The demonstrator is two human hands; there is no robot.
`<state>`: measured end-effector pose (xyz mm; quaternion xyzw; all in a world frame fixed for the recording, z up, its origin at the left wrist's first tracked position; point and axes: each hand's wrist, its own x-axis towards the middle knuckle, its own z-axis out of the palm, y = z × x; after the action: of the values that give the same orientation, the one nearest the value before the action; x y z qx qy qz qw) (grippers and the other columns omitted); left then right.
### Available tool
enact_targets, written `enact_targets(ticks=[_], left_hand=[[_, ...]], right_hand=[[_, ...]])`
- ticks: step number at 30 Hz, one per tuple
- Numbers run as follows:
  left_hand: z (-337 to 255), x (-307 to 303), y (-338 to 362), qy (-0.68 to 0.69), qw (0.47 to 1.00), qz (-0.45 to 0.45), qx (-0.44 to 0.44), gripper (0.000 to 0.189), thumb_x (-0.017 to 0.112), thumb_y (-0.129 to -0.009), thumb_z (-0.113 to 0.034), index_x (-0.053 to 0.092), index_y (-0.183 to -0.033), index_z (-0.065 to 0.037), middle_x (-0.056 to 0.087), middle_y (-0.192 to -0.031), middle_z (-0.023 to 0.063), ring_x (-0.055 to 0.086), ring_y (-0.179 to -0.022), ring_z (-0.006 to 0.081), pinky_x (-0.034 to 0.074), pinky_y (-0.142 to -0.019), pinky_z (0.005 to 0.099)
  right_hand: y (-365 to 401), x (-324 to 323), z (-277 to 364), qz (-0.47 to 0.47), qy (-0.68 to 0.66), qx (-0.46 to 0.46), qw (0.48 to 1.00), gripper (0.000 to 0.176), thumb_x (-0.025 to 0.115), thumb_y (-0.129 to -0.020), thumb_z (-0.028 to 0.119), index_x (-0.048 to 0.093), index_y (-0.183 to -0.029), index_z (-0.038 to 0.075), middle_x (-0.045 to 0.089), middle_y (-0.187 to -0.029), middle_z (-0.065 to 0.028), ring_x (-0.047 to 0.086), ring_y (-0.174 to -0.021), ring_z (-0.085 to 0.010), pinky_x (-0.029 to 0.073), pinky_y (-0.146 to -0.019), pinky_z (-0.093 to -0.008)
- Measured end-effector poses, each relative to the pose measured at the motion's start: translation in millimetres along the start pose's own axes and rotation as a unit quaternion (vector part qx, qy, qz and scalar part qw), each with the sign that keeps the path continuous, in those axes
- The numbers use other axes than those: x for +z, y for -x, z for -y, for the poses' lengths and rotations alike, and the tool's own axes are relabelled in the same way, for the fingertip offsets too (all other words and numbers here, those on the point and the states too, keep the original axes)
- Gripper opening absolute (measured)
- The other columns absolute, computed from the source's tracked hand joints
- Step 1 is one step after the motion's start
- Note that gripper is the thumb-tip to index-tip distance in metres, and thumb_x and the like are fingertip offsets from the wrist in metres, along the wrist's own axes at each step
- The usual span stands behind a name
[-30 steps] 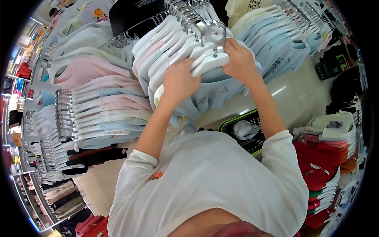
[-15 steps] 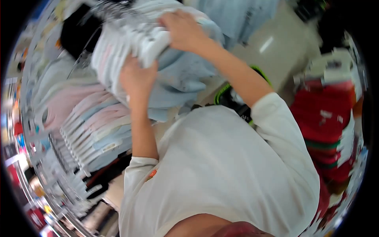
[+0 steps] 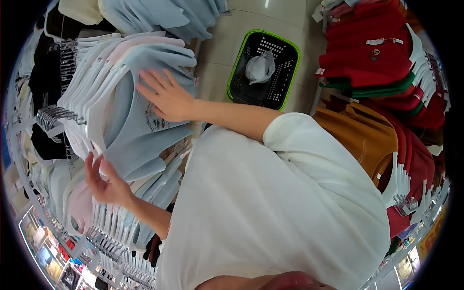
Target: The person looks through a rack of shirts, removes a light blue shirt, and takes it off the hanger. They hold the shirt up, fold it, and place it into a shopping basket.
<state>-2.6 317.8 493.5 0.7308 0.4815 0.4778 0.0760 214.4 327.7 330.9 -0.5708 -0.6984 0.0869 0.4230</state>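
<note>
A light blue T-shirt [image 3: 140,113] with small dark print hangs at the front of a row of shirts on white hangers [image 3: 98,121]. My right hand [image 3: 166,96] lies on its front with fingers spread. Below the near end of its hanger is my left hand [image 3: 108,181], its fingers loosely bent and apart, nothing in them. The metal hooks [image 3: 55,113] of the row are bunched on a rail arm at the left. A pink shirt [image 3: 145,43] and other pale ones are packed behind the blue one.
A black shopping basket [image 3: 235,89] with a green rim stands on the tiled floor, a whitish bundle [image 3: 261,67] inside. Red shirts [image 3: 362,48] and a mustard shirt [image 3: 360,137] hang at the right. More pale shirts on hangers [image 3: 104,212] hang at the lower left.
Both hands have come off the bunched hangers. My right hand now lies spread on the blue shirt; my left hand is lower, beside the hanger's end. The view has turned, showing the whole basket.
</note>
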Motion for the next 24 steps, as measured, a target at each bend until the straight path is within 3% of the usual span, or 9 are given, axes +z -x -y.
enact_targets(ticks=[4, 6, 8, 10, 13, 19, 20, 23, 24], left_hand=[[-100, -13, -7, 0.326, 0.931, -0.108, 0.126, 0.051, 0.060, -0.095, -0.037, 0.056, -0.131, 0.000, 0.068, -0.099, 0.0089, 0.065, -0.082, 0.0248, 0.050, -0.077, 0.0370], [-150, -26, -21, 0.309, 0.888, -0.202, 0.273, 0.059, 0.053, -0.094, -0.053, 0.059, -0.128, -0.005, 0.066, -0.101, 0.0056, 0.060, -0.085, 0.0200, 0.047, -0.078, 0.0388], [-175, -73, -21, 0.167, 0.908, -0.129, 0.362, 0.061, 0.051, -0.094, -0.055, 0.055, -0.131, -0.007, 0.058, -0.122, 0.0068, 0.049, -0.108, 0.0193, 0.037, -0.093, 0.0409], [-200, -109, -9, 0.141, 0.913, 0.027, 0.382, 0.057, 0.053, -0.096, -0.035, 0.043, -0.143, -0.004, 0.044, -0.150, 0.0133, 0.035, -0.143, 0.0280, 0.022, -0.120, 0.0456], [-196, -85, -11, 0.125, 0.842, -0.092, 0.517, 0.039, 0.050, -0.097, -0.025, 0.052, -0.129, -0.002, 0.059, -0.127, 0.0136, 0.056, -0.116, 0.0289, 0.039, -0.107, 0.0430], [-190, -107, 1, 0.080, 0.843, -0.282, 0.450, 0.043, 0.054, -0.098, -0.034, 0.053, -0.126, -0.002, 0.063, -0.103, 0.0113, 0.058, -0.088, 0.0183, 0.050, -0.075, 0.0275], [-182, -111, 5, 0.136, 0.823, -0.309, 0.457, 0.041, 0.056, -0.097, -0.040, 0.056, -0.114, -0.003, 0.061, -0.091, 0.0072, 0.051, -0.063, 0.0133, 0.042, -0.060, 0.0277], [-130, -125, 33, 0.159, 0.908, -0.250, 0.297, 0.051, 0.052, -0.096, -0.057, 0.063, -0.115, -0.012, 0.063, -0.103, 0.0018, 0.053, -0.090, 0.0144, 0.043, -0.078, 0.0375], [-112, -115, 43, 0.474, 0.809, -0.284, 0.200, 0.041, 0.053, -0.098, -0.050, 0.063, -0.110, -0.012, 0.062, -0.099, 0.0014, 0.053, -0.087, 0.0147, 0.043, -0.078, 0.0350]], right_hand=[[57, 11, -21, 0.182, -0.024, 0.044, 0.982, 0.096, 0.075, -0.073, 0.015, 0.023, -0.154, 0.009, 0.017, -0.158, -0.0265, 0.028, -0.140, -0.0445, 0.030, -0.109, -0.0607], [64, 17, -23, 0.225, -0.067, 0.047, 0.971, 0.097, 0.074, -0.072, 0.011, 0.022, -0.154, 0.010, 0.015, -0.157, -0.0295, 0.031, -0.138, -0.0465, 0.033, -0.108, -0.0582], [62, 16, -23, 0.215, -0.106, 0.032, 0.970, 0.099, 0.073, -0.072, 0.007, 0.019, -0.154, 0.008, 0.016, -0.156, -0.0330, 0.035, -0.135, -0.0479, 0.035, -0.109, -0.0529], [51, 14, -23, 0.233, -0.148, 0.090, 0.957, 0.095, 0.073, -0.073, 0.008, 0.022, -0.153, 0.004, 0.019, -0.155, -0.0320, 0.036, -0.136, -0.0477, 0.034, -0.111, -0.0492], [32, 11, -37, 0.124, -0.150, 0.053, 0.979, 0.088, 0.071, -0.075, 0.007, 0.026, -0.151, 0.002, 0.025, -0.154, -0.0313, 0.033, -0.138, -0.0464, 0.033, -0.113, -0.0489], [-51, -29, -35, -0.046, -0.091, -0.013, 0.995, 0.079, 0.070, -0.074, 0.008, 0.037, -0.145, 0.004, 0.035, -0.148, -0.0258, 0.037, -0.135, -0.0447, 0.034, -0.111, -0.0483], [-62, -34, -30, -0.070, -0.084, -0.029, 0.994, 0.076, 0.070, -0.074, 0.008, 0.040, -0.144, 0.006, 0.038, -0.147, -0.0236, 0.039, -0.133, -0.0436, 0.035, -0.110, -0.0480], [-95, -34, -11, -0.110, -0.058, -0.083, 0.989, 0.067, 0.071, -0.073, 0.009, 0.051, -0.137, 0.009, 0.047, -0.141, -0.0170, 0.046, -0.126, -0.0404, 0.037, -0.107, -0.0474], [-102, -36, -6, -0.101, -0.037, -0.098, 0.989, 0.062, 0.071, -0.073, 0.010, 0.054, -0.134, 0.010, 0.050, -0.139, -0.0149, 0.048, -0.123, -0.0395, 0.038, -0.105, -0.0475]])
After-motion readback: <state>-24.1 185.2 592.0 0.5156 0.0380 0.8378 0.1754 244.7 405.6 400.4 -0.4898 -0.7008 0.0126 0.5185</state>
